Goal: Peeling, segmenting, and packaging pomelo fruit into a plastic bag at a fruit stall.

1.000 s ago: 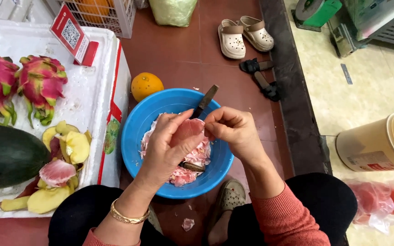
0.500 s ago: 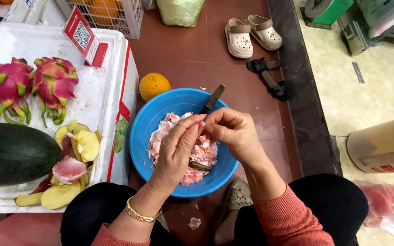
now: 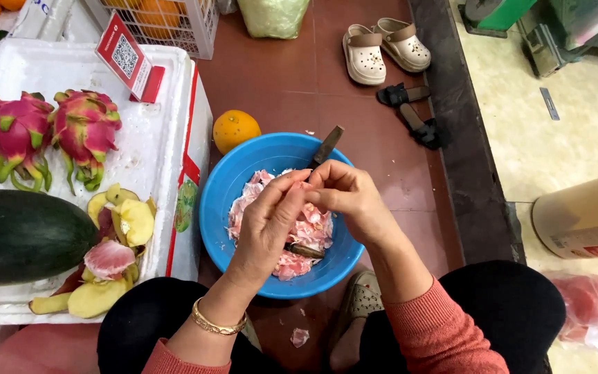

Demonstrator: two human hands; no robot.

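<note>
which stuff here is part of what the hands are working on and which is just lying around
In use: left hand, right hand, knife, blue bowl of pink peel.

Lying about: orange, dragon fruits, watermelon, beige clogs, black sandals, cream bucket.

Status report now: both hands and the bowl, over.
Left hand and right hand together over blue bowl, pinching pink fruit piece. Knife in right grip. Nothing blocking.

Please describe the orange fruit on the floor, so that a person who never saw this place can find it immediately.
Start at the white foam box on the left, then look to the blue bowl beside it on the red-brown floor. The orange lies alone on the floor by the bowl's far rim; other orange fruit sits inside a wire basket.
</note>
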